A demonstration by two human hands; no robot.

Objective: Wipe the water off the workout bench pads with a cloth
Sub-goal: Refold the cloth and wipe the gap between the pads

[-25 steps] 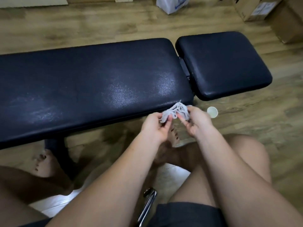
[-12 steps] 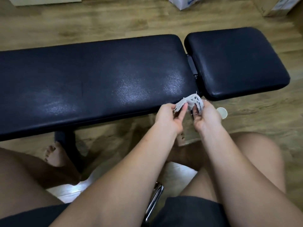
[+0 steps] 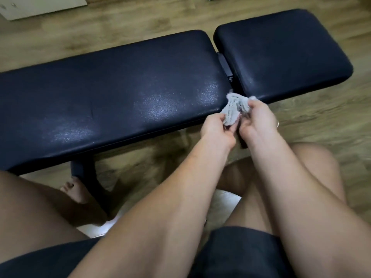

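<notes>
A dark navy workout bench lies across the view with a long pad (image 3: 104,93) and a shorter seat pad (image 3: 281,55) to its right. Pale wet patches shine on the long pad's near half. A small crumpled grey-white cloth (image 3: 233,108) is held between both hands at the bench's near edge, just below the gap between the pads. My left hand (image 3: 217,131) pinches its lower left side. My right hand (image 3: 259,119) grips its right side. The cloth's top edge overlaps the long pad's near corner; whether it touches is unclear.
The bench's black leg (image 3: 88,177) stands on the wooden floor (image 3: 321,121) beside a bare foot (image 3: 73,189). My bare knees and dark shorts fill the bottom. A pale board (image 3: 40,7) lies at the top left.
Both hands have carried the cloth up and to the right, from below the long pad's edge to the gap between the pads. The view has tilted, and the small white disc on the floor is out of sight.
</notes>
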